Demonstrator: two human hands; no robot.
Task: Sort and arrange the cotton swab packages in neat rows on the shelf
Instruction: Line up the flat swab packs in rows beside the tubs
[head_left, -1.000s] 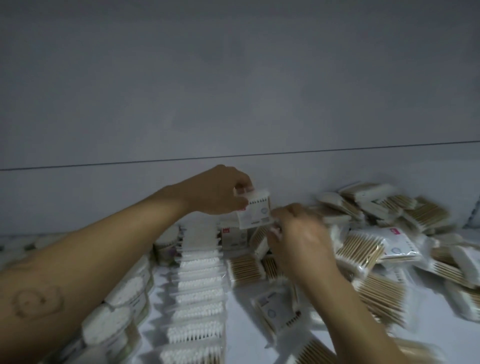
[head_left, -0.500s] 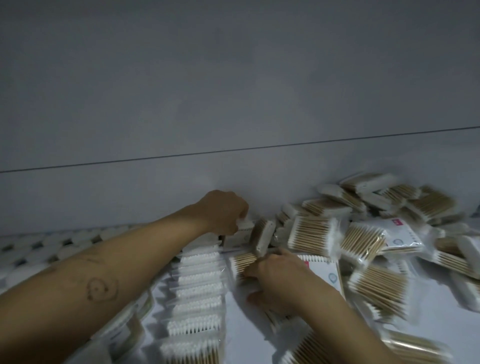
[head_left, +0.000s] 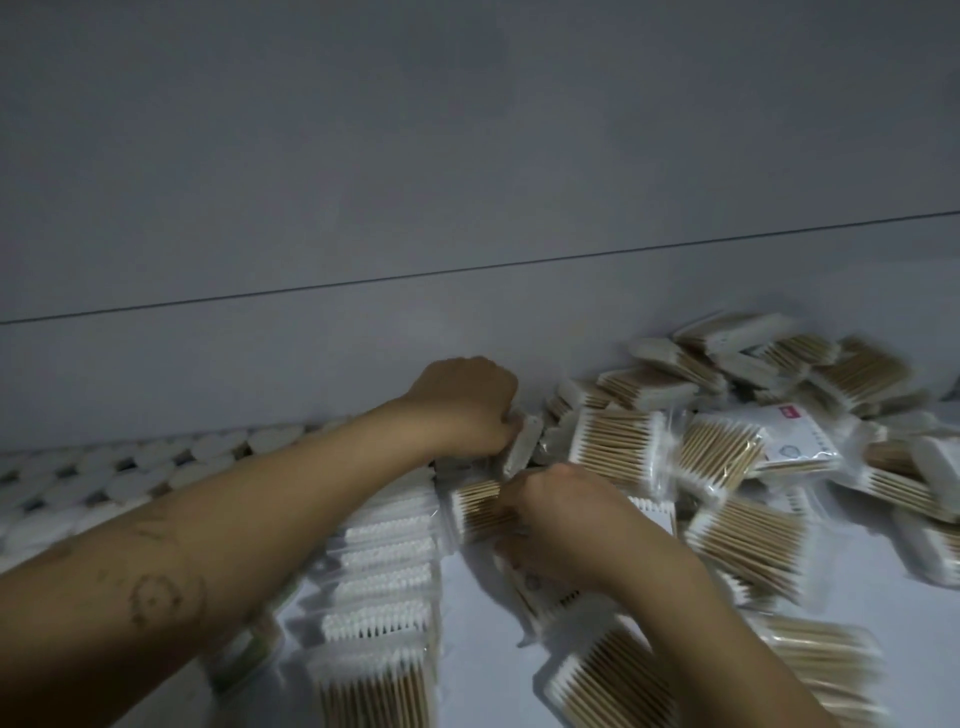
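Toward the back of the shelf (head_left: 478, 613), at the far end of the neat row of packages (head_left: 387, 577), I see the left hand (head_left: 465, 405) with its fingers curled down onto an upright package (head_left: 522, 447), a white pack standing on its edge close to the back wall (head_left: 467, 208). Just in front of it the right hand (head_left: 561, 519) lies knuckles-up. Its fingers curl round a flat package (head_left: 475, 506) of wooden-stemmed swabs, which lies on the shelf beside the row's far end; the fingertips are hidden from me under the hand. The row runs toward the camera, packs overlapping, white cotton tips showing. To the right a loose heap (head_left: 727, 467) of packs sprawls against the wall, some of them just beside the right wrist. On the left, beyond the left forearm, round containers (head_left: 130, 467) stand packed together, though blur keeps me from making out more.
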